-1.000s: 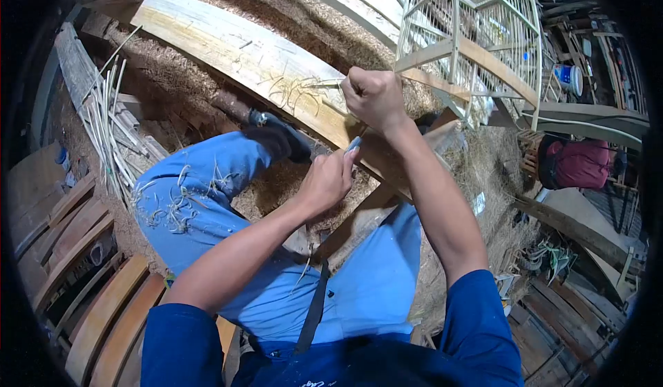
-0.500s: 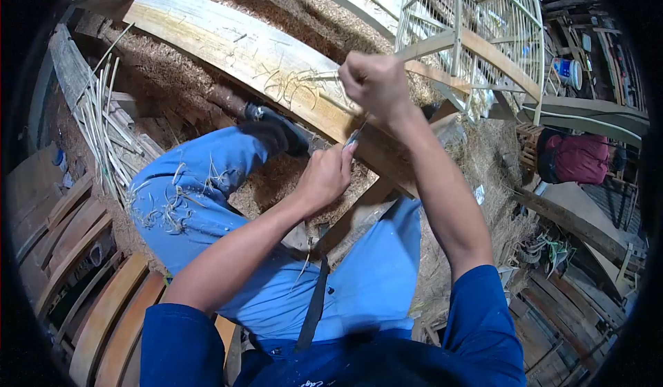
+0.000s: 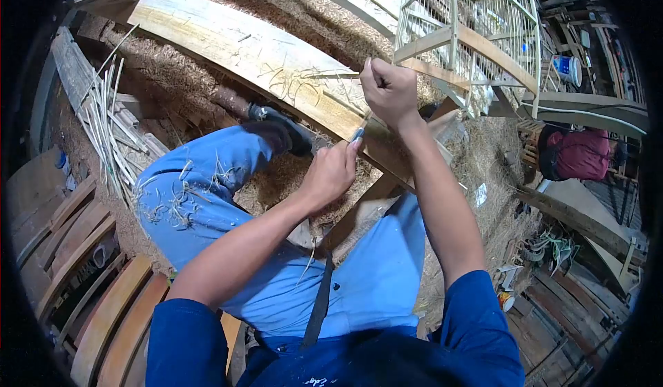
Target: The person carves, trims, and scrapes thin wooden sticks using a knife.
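My left hand (image 3: 331, 174) is closed around a small knife (image 3: 357, 134), its blade pointing up and away beside the edge of the board. Above and to the right, my right hand (image 3: 391, 94) makes a fist on a thin bamboo strip (image 3: 333, 74), which sticks out leftward over the board. Beneath both lies a long pale wooden board (image 3: 207, 31). Curled shavings (image 3: 293, 83) are scattered on it near my right hand. Fingers hide the gripped part of the strip and most of the knife's handle.
A barred wooden cage (image 3: 459, 34) stands at the upper right. Thin pale sticks (image 3: 107, 128) lie bundled at the left. More shavings (image 3: 173, 204) cling to my trouser leg. Curved wooden pieces (image 3: 114, 311) rest at the lower left, and a maroon bundle (image 3: 583, 154) sits at the right.
My right hand has shifted slightly right, its fist turned more upright and less blurred. The left hand with the knife has stayed nearly in place, moving slightly right.
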### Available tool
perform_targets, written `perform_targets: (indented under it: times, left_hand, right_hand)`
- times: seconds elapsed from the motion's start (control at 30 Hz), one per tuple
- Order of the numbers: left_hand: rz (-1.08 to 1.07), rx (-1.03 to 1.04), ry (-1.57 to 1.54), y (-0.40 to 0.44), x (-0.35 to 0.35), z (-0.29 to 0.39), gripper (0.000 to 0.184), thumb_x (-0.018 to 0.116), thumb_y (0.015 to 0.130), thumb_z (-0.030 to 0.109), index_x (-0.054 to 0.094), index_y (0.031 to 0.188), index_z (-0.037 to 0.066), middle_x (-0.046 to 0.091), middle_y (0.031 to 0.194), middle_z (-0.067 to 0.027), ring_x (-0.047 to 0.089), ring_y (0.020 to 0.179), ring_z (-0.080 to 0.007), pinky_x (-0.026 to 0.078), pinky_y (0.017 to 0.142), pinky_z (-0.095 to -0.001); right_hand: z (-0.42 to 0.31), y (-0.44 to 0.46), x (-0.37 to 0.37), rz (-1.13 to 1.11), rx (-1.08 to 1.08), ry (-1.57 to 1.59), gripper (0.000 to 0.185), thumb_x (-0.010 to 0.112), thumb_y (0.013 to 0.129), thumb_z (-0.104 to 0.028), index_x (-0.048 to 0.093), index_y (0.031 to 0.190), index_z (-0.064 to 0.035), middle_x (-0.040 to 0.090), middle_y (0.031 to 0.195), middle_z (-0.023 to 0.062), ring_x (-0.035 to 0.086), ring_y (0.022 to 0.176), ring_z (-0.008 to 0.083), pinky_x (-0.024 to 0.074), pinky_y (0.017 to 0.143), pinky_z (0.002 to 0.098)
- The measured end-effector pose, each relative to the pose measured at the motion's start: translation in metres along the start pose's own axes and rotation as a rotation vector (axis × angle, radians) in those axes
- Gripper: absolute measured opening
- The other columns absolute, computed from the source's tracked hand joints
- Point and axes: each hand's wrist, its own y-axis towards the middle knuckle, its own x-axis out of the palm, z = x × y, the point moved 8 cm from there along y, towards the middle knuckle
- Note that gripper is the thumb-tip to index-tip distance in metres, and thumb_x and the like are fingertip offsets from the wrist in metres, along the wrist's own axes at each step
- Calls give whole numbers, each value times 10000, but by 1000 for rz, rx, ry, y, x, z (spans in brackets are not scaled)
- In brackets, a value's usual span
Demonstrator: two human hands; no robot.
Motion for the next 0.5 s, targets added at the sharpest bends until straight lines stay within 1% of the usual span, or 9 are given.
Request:
perform_targets:
  times: [0.07,0.1,0.2,0.23,0.27,0.33,0.4,0.47,0.5]
  left_hand:
    - [-17,-6,-3,-1,5,0,425,483,1118,281,685,961,-58,645,819,-365,654,828,-562,520,707,-629]
    - [-2,8,14,0,5,0,432,484,1119,279,681,950,-66,641,806,-367,652,811,-564,521,692,-624]
    - [28,29,21,-1,2,3,437,490,1119,273,672,926,-75,633,775,-367,654,776,-561,523,663,-614]
    - [40,36,4,-2,1,4,436,495,1117,269,668,914,-76,630,758,-365,656,759,-557,524,649,-610]
    - [41,36,5,-2,1,5,436,495,1117,269,668,914,-76,630,758,-365,656,759,-557,524,649,-610]
    - [29,71,-6,-2,3,8,381,488,1124,227,646,936,-65,602,771,-336,642,767,-529,474,617,-575]
    - [45,100,-12,0,1,10,379,492,1123,227,648,938,-65,601,762,-333,644,757,-525,475,608,-570]
    - [63,124,-20,1,0,11,377,497,1122,227,650,940,-66,600,752,-331,647,746,-521,477,598,-566]
    - [54,101,-3,3,1,10,406,506,1115,251,669,914,-61,624,741,-333,660,741,-531,508,621,-581]
  right_hand:
    - [-8,-3,0,-103,-52,-88,216,714,883,-81,619,690,-54,598,591,160,659,524,305,518,507,386]
    - [-18,2,-2,-127,-112,-67,242,711,889,-73,606,672,-49,596,582,153,659,513,294,515,504,381]
    - [-29,19,-12,-101,-120,-29,289,709,908,-73,580,652,-41,577,561,143,649,500,282,500,497,379]
    - [-29,22,-15,-76,-72,-35,331,708,932,-85,553,644,-35,548,536,133,617,468,282,470,479,385]
    - [-28,21,-16,-75,-73,-35,331,708,932,-85,553,644,-35,548,536,133,617,468,282,470,479,385]
    - [-15,15,-18,-75,7,-22,364,712,948,-98,536,636,-36,509,516,136,582,437,286,436,463,391]
    - [-8,4,-16,-65,-2,-34,365,715,948,-100,537,636,-36,505,517,150,571,427,297,425,456,396]
    - [2,-7,-12,-98,63,-63,367,717,948,-104,537,636,-35,506,526,163,573,437,315,426,458,399]
    - [3,-9,-12,-92,67,-58,366,719,948,-112,540,639,-32,508,531,170,572,444,330,432,463,405]
